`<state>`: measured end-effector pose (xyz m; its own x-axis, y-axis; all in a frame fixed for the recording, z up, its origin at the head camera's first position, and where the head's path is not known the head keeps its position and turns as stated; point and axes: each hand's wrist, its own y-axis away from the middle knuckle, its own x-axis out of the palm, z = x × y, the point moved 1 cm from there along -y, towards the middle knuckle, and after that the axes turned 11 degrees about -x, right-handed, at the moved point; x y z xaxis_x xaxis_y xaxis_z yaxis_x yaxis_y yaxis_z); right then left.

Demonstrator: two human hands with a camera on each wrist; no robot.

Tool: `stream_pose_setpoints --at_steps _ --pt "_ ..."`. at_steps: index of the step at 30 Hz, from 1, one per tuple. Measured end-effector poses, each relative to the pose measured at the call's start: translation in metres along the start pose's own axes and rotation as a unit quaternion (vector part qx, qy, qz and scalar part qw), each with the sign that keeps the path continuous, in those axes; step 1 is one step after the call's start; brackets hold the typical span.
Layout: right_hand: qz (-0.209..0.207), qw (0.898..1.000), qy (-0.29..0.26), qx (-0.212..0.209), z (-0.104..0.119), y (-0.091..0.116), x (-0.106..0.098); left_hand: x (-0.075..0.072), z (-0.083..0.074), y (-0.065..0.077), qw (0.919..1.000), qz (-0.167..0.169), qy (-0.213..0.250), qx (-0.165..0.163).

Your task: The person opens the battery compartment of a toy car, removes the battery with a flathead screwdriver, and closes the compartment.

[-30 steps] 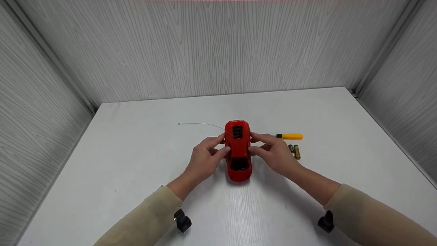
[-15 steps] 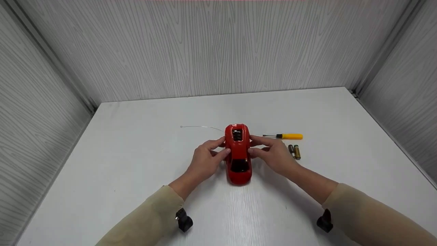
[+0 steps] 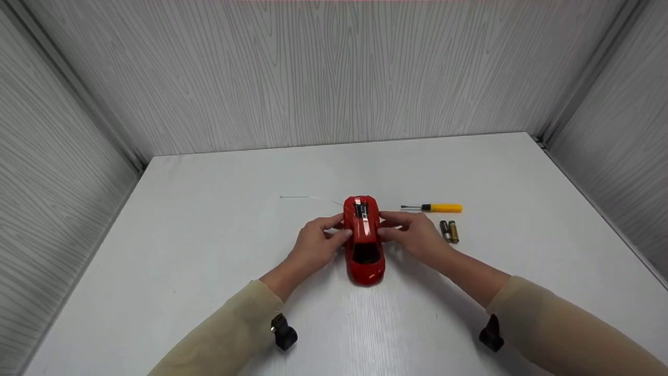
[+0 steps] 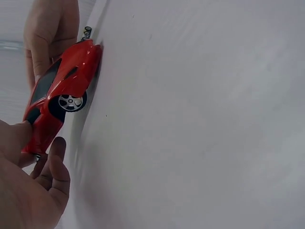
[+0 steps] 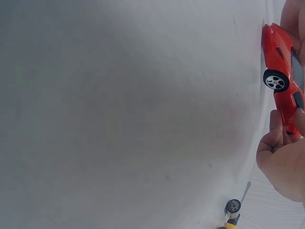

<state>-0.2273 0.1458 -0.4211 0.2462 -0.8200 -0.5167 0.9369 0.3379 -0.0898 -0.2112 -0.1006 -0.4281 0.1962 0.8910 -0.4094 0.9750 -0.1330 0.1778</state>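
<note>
A red toy car (image 3: 364, 224) with dark windows is held between my two hands over the white table. My left hand (image 3: 315, 243) grips its left side, thumb on top near the roof and fingers lower down. On the opposite side my right hand (image 3: 417, 237) pinches the body in the same way. A thin wire antenna (image 3: 295, 197) with a small loop at its end sticks out to the left from the car. In the left wrist view a silver-spoked wheel (image 4: 71, 102) shows, and the car's near end sits low by the tabletop. The underside is hidden.
Right of the car lies a screwdriver (image 3: 441, 208) with a yellow handle, its shaft pointing left. Just below it, two small batteries (image 3: 449, 231) lie side by side. Grained panels (image 3: 334, 73) enclose the table (image 3: 172, 235) at the back and both sides.
Both hands have drawn the car slightly toward me, and its tilt has shifted. The antenna has come along. More of the screwdriver's shaft shows beside my right hand than one second ago.
</note>
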Motion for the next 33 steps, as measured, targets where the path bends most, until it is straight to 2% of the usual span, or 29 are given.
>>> stream_pose_setpoints --at_steps 7,14,20,26,33 --pt "0.002 1.0 -0.002 0.013 -0.0039 -0.0016 0.0029 0.0005 0.0045 -0.0036 0.9997 0.002 -0.022 -0.009" --pt "0.007 1.0 0.015 0.007 -0.0057 -0.0025 0.0051 0.0014 0.0023 -0.0068 0.9985 0.005 -0.051 -0.018" --pt "0.014 1.0 0.009 0.004 -0.0062 -0.002 0.0072 0.0016 0.0024 -0.0061 0.9983 0.011 -0.046 -0.035" --pt "0.013 1.0 0.011 0.005 -0.007 -0.0012 0.0069 0.002 0.0026 -0.0061 0.9985 0.012 -0.042 -0.034" --pt "0.009 1.0 0.012 -0.004 -0.0031 0.0023 0.001 -0.0008 0.0025 -0.0007 0.9977 -0.001 -0.05 -0.045"
